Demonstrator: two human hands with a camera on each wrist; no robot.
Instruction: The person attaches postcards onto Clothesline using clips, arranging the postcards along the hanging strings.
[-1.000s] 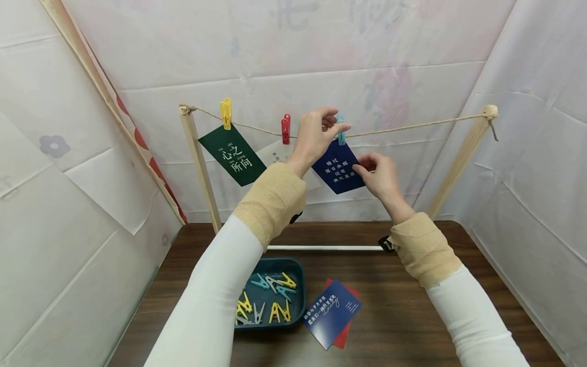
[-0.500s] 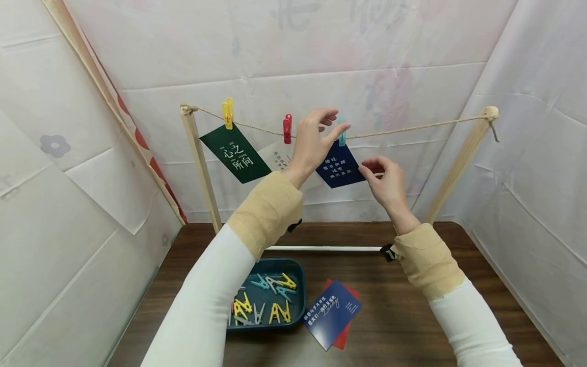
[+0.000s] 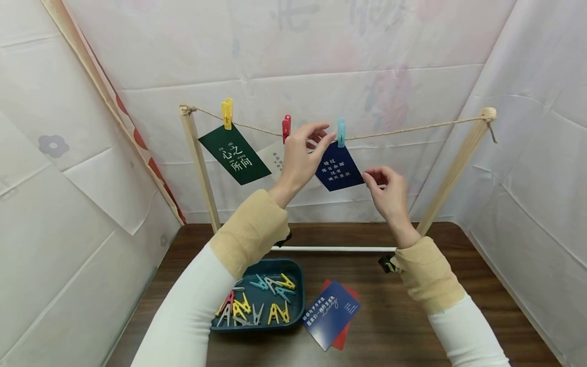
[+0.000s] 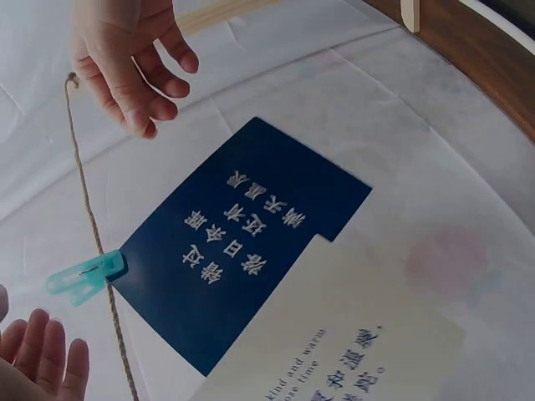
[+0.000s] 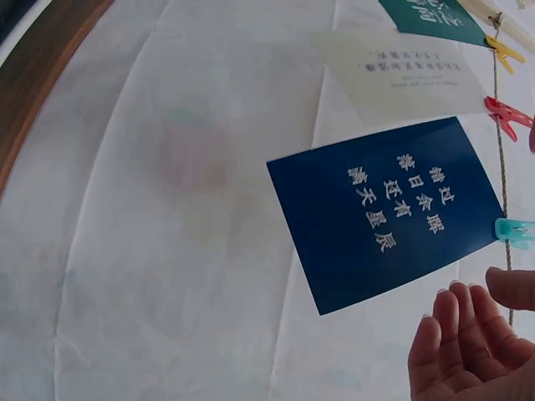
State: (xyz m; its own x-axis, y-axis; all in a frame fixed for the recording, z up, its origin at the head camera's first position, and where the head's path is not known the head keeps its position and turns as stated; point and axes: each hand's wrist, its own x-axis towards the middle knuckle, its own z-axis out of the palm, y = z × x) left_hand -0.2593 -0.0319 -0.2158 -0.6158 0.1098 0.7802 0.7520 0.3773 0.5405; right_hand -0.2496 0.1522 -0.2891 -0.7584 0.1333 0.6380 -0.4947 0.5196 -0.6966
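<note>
A dark blue card [image 3: 338, 168] with white characters hangs by one corner from a teal clip [image 3: 341, 131] on the twine [image 3: 412, 127]. My left hand [image 3: 321, 135] hovers just left of the clip, fingers relaxed and apart, holding nothing. My right hand [image 3: 373, 176] floats beside the card's right corner, loosely curled and empty. In the left wrist view the blue card [image 4: 242, 242] and teal clip [image 4: 84, 276] hang free of both hands. The right wrist view shows the card [image 5: 393, 209] with my fingertips [image 5: 460, 347] below it.
A green card [image 3: 234, 154] on a yellow clip [image 3: 227, 113] and a white card [image 3: 274, 159] on a red clip [image 3: 286, 127] hang further left. Wooden posts [image 3: 199, 168] [image 3: 458, 165] hold the twine. On the table [image 3: 412, 326] sit a tray [image 3: 298, 290] of several clips and blue [image 3: 331, 313] and red [image 3: 341, 342] cards.
My left hand released the teal clip and dropped slightly left. My right hand let go of the card's corner and drew back. The blue card now hangs on its own.
</note>
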